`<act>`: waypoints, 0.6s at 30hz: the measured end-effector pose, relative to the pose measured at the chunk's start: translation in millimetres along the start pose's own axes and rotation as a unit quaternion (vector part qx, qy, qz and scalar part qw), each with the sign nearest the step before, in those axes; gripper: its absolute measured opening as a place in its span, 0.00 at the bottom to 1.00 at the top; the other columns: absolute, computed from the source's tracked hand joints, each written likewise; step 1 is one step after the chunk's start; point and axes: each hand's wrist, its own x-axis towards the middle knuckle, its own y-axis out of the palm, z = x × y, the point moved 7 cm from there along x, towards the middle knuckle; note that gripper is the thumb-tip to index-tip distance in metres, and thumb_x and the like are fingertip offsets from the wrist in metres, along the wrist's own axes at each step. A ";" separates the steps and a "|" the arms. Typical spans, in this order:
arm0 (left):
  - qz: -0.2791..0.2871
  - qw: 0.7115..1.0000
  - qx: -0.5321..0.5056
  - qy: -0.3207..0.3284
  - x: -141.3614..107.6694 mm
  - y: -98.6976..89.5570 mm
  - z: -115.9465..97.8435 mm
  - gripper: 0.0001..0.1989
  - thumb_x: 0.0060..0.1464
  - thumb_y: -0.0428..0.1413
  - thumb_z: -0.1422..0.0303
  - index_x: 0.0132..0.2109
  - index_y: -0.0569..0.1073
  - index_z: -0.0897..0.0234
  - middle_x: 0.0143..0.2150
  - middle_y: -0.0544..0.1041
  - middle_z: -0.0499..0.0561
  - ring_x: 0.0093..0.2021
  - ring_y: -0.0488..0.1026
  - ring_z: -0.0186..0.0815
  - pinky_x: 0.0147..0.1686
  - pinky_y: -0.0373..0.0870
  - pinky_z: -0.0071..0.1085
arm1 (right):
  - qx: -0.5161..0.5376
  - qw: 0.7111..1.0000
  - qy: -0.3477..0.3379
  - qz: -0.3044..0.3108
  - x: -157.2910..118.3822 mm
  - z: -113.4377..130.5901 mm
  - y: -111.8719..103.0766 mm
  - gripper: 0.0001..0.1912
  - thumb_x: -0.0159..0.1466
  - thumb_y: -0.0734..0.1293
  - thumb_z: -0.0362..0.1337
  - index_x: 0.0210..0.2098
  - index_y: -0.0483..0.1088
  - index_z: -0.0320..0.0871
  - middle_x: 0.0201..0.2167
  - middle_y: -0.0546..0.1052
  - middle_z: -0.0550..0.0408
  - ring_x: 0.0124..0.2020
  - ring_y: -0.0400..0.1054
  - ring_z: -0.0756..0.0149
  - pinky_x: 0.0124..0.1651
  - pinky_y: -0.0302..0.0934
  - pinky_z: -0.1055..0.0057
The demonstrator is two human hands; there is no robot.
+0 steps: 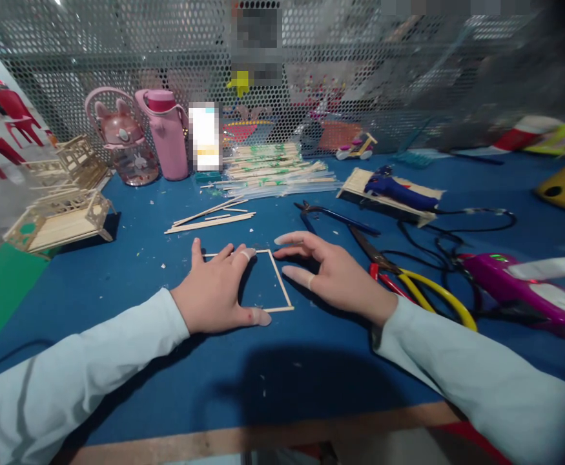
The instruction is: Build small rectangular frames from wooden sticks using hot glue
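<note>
A thin frame of light wooden sticks (280, 279) lies flat on the blue tabletop. My left hand (221, 287) rests over its left part with fingers spread, the thumb on the near stick and fingertips by the far one; the frame's left side is hidden under it. Just right of the frame is my right hand (333, 274), its fingers apart and curved, with nothing between them. Its fingertips are close to the right stick; whether they touch it I cannot tell. Pale covers sit on some fingertips. Several loose sticks (214, 223) lie beyond my left hand.
Yellow-and-red-handled cutters (383, 261), blue-handled pliers (340, 216) and a magenta tool (519, 284) with black cables lie right. A blue glue gun (403, 192) rests on a wooden stand. Behind are stick bundles (272, 161), a pink bottle (167, 139) and a mesh panel; wooden models (66, 223) stand left.
</note>
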 end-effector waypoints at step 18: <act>0.000 1.000 0.002 0.001 -0.1 -0.7 -0.1 0.43 0.44 0.51 0.43 0.60 0.53 0.65 0.63 0.55 0.66 0.62 0.51 0.58 0.49 0.30 0.73 | -0.043 0.997 0.030 -0.055 8.1 6.3 2.8 0.18 0.53 0.68 0.33 0.43 0.64 0.47 0.35 0.77 0.57 0.38 0.71 0.64 0.43 0.62 0.66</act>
